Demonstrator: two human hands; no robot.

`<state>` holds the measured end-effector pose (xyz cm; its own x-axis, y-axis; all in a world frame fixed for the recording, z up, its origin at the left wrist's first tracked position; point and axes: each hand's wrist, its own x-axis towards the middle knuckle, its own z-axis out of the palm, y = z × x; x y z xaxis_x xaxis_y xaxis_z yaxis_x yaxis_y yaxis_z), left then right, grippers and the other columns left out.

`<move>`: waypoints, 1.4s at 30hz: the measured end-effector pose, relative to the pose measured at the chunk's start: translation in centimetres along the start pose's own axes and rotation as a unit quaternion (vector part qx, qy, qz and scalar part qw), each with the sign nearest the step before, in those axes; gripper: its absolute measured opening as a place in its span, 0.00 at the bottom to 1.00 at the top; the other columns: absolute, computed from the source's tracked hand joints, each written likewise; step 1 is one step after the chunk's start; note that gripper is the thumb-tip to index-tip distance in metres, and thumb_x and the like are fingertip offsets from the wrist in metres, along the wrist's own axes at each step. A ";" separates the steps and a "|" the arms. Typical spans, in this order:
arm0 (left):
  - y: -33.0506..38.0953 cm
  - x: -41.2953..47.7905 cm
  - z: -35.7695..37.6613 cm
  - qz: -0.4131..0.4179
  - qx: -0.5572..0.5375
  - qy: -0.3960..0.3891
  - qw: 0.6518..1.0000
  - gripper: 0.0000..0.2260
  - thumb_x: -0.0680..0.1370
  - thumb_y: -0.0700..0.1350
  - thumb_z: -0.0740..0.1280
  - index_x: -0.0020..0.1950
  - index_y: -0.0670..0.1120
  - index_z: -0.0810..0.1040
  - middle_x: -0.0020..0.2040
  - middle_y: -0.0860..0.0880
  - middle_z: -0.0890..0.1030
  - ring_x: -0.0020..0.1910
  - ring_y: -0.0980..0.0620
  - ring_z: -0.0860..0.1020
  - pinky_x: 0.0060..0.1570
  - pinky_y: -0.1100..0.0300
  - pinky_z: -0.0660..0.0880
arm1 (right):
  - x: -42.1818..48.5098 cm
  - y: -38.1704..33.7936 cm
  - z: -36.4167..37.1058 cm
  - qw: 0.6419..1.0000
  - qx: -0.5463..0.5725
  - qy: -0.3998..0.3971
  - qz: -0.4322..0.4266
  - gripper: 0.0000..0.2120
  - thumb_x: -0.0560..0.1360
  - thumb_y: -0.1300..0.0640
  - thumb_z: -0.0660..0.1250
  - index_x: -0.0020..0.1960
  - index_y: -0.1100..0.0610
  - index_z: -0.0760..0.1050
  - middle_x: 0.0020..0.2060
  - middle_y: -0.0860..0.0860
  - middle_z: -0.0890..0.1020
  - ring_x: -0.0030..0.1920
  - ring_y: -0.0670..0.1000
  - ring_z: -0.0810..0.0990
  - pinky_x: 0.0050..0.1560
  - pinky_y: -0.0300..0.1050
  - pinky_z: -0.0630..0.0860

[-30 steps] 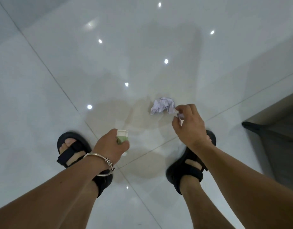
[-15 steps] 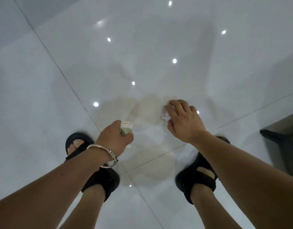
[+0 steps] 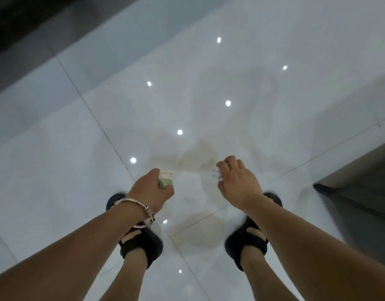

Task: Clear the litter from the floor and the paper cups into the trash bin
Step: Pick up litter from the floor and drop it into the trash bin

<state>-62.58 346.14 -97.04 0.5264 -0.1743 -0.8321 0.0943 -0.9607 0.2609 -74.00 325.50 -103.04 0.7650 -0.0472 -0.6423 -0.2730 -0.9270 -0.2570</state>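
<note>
My left hand (image 3: 149, 190) grips a small green and white paper cup (image 3: 165, 180), its rim poking out past my thumb. My right hand (image 3: 237, 183) is curled round a crumpled ball of white paper (image 3: 216, 175); only a bit of the paper shows at my fingertips. Both hands hang above the glossy white tile floor (image 3: 57, 170), in front of my two feet in black sandals (image 3: 141, 242). No trash bin is in view.
A dark piece of furniture or a step (image 3: 360, 192) stands at the right edge. A dark strip of floor or wall (image 3: 24, 29) runs along the top left. Ceiling lights reflect in the tiles.
My right hand closed over the crumpled paper on the floor and lifted it. The view rose and tilted as I straightened. The left hand kept its hold on the cup.
</note>
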 end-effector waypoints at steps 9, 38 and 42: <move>12.4 -13.7 -13.2 0.102 0.097 0.060 0.988 0.09 0.76 0.52 0.63 0.46 0.49 0.68 0.37 0.52 0.76 0.39 0.49 0.77 0.36 0.59 0.69 | -13.0 -2.2 -22.0 0.997 0.036 0.070 0.013 0.16 0.78 0.55 0.58 0.65 0.55 0.66 0.59 0.52 0.68 0.55 0.53 0.71 0.46 0.46 0.74; 36.2 -70.8 4.0 0.585 0.417 -0.009 0.696 0.09 0.76 0.52 0.63 0.49 0.49 0.67 0.50 0.46 0.77 0.42 0.47 0.73 0.41 0.58 0.67 | -81.9 -7.1 -25.7 0.786 0.257 0.342 0.446 0.15 0.76 0.58 0.61 0.61 0.59 0.70 0.58 0.56 0.71 0.57 0.59 0.73 0.50 0.47 0.68; 36.6 -78.7 15.8 0.628 0.454 -0.044 0.631 0.10 0.76 0.52 0.63 0.48 0.48 0.65 0.51 0.44 0.78 0.43 0.46 0.72 0.42 0.58 0.65 | -93.2 -5.8 -16.8 0.729 0.301 0.352 0.504 0.13 0.76 0.59 0.61 0.60 0.58 0.71 0.54 0.53 0.70 0.54 0.56 0.73 0.51 0.44 0.68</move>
<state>-113.92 321.24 -29.75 -0.3480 -0.8939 -0.2826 -0.8942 0.2258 0.3867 -133.89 329.02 -29.54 0.0504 -0.9672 -0.2488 -0.9483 0.0318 -0.3157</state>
